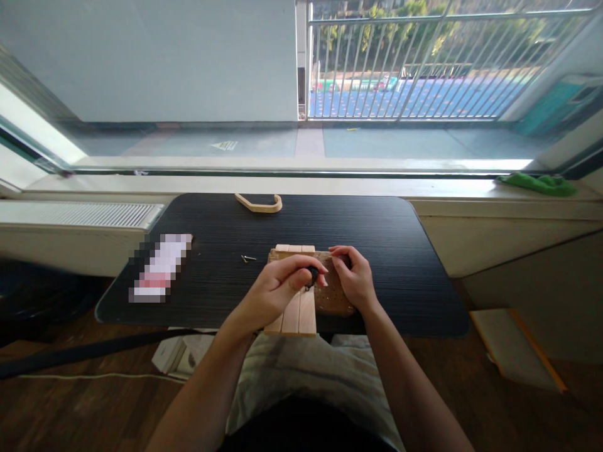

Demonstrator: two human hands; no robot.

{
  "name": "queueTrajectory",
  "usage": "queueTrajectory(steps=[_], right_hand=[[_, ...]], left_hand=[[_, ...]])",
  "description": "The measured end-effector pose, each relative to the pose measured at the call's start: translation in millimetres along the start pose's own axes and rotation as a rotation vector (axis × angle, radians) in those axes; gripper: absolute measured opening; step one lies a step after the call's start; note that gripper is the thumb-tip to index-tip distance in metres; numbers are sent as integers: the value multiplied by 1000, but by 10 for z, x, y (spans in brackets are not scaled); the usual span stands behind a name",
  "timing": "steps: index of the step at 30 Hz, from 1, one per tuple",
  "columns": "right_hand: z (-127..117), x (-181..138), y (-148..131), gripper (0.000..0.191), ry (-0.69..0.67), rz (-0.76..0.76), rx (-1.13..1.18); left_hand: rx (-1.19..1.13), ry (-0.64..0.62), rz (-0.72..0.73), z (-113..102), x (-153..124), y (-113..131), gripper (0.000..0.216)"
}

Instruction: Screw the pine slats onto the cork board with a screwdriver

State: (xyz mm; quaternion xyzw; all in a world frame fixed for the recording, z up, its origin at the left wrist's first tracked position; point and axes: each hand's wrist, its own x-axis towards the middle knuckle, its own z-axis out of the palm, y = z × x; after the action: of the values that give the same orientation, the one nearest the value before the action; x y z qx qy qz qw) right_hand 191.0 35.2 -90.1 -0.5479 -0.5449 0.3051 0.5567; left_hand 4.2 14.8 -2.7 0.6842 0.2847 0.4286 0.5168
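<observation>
My left hand [277, 289] is closed in a pinch on a small black tool [313, 276], held over a slatted wooden panel [298, 314] that lies at the near edge of the black table [226, 226]. My right hand [352, 276] rests with fingers curled on a brown perforated board [333, 302] that lies across the panel. The two hands nearly touch above the wood. Two small screws [248, 258] lie on the table just left of the panel.
A curved wooden handle piece [260, 204] lies at the table's far edge. A blurred pink and white package [160, 267] sits at the left. A green cloth [541, 183] lies on the window sill at the right. Boards lean on the floor at the right.
</observation>
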Motion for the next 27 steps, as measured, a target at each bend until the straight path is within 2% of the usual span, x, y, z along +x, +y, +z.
queueTrajectory(steps=[3,5,11,16,22,27], right_hand=[[0,0,-6,10,-4,0,5],[2,0,-6,10,-6,2,5],[3,1,-6,10,-10,3,10],[8,0,-14,11,-12,6,12],[13,-2,-21,11,-3,25,4],[12,-4,-23,12,-12,28,7]], left_hand=[[-85,70,37,5,-14,-36,26],[-39,130,76,12,-29,-38,24],[353,162,255,39,-42,-18,18],[559,282,328,42,-27,3,23],[680,324,338,31,-76,61,18],[598,271,382,11,-105,11,15]])
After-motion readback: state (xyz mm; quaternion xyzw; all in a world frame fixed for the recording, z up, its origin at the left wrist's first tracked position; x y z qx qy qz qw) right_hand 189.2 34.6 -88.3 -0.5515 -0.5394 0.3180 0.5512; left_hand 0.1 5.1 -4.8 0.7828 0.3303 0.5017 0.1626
